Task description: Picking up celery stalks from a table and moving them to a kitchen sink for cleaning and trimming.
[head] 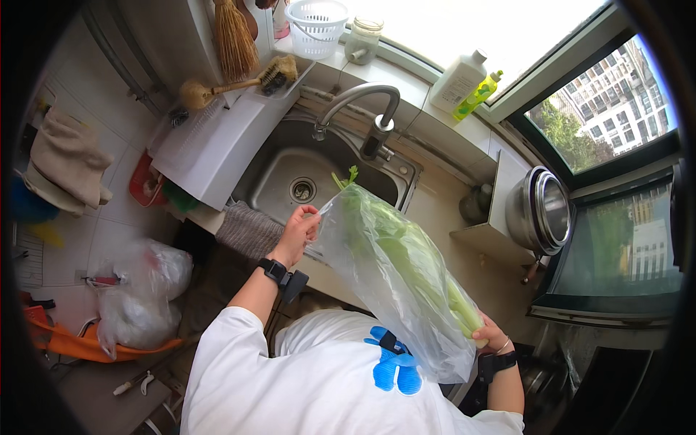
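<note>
A bunch of celery (410,255) lies lengthwise inside a clear plastic bag (375,293), its leafy tips poking out at the upper end beside the sink. My left hand (302,231) pinches the edge of the bag near that end, in front of the stainless steel sink (272,163). At the lower right, my right hand (491,334) grips the base of the celery stalks. The bag slants across the front of my white shirt.
A curved faucet (359,95) rises behind the basin. Stacked metal bowls (538,209) stand at the right by the open window. A knitted cloth (249,228) hangs over the counter edge, and a white holder (217,147) with brushes is left of the sink. Bottles (459,79) line the sill.
</note>
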A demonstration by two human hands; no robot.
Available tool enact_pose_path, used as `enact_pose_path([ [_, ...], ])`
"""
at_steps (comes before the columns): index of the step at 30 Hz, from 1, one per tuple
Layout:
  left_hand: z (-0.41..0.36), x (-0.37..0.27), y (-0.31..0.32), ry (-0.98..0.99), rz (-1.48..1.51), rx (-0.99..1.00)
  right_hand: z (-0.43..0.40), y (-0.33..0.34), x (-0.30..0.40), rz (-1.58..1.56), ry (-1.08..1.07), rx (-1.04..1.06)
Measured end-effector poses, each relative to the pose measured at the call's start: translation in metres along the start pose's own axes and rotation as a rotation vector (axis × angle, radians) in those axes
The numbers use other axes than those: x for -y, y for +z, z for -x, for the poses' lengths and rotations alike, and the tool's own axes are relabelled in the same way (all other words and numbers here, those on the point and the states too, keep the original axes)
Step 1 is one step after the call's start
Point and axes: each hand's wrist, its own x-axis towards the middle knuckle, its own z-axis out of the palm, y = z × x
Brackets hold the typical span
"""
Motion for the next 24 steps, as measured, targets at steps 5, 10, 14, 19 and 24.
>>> enact_pose_path([
  [5, 0.024, 0.046, 0.038, -0.007, -0.34, 0.264, -0.108, 0.037, -0.011, 0.141, 0.048, -0.008],
  [10, 0.005, 0.049, 0.013, 0.234, -0.763, -0.238, -0.144, 0.075, -0.005, 0.358, 0.068, -0.007],
  [14, 0.046, 0.002, 0.04, -0.143, -0.508, -0.257, -0.145, 0.084, -0.016, 0.755, -0.152, -0.094],
  [19, 0.054, 0.063, 0.054, -0.151, -0.53, 0.085, -0.166, 0.108, -0.028, 0.987, -0.293, -0.247],
  [24, 0.058, 0.04, 0.093, 0.303, -0.76, -0.02, -0.185, 0.107, -0.029, 1.113, -0.182, -0.304],
])
